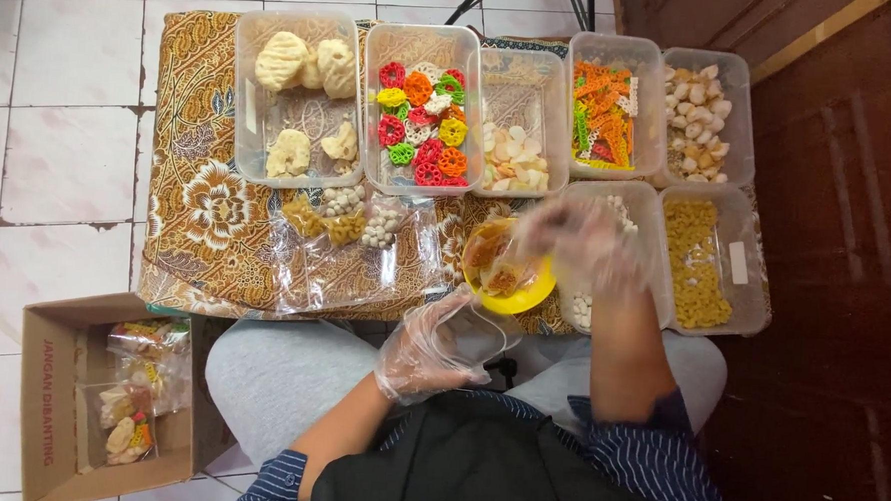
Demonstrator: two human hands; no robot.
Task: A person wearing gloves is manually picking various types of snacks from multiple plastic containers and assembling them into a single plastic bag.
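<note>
Both my hands wear thin clear plastic gloves. My left hand [426, 348] rests near my lap at the table's front edge, fingers curled on a clear plastic bag [482, 332] that hangs open beside the yellow bowl [511, 301]. My right hand [574, 241] is blurred with motion above the yellow bowl, which holds orange and pale crackers under clear plastic. Whether it holds any crackers I cannot tell. Several clear plastic bags [351, 246] with small snack portions lie flat on the batik cloth [201, 220] left of the bowl.
Clear tubs line the low table: pale round crackers [297, 94], coloured flower crackers [421, 119], thin chips [514, 163], orange-green sticks [604, 112], white puffs [700, 116], yellow macaroni [697, 262], small white pieces [585, 305]. A cardboard box [44, 393] with filled bags sits on the tiled floor at left.
</note>
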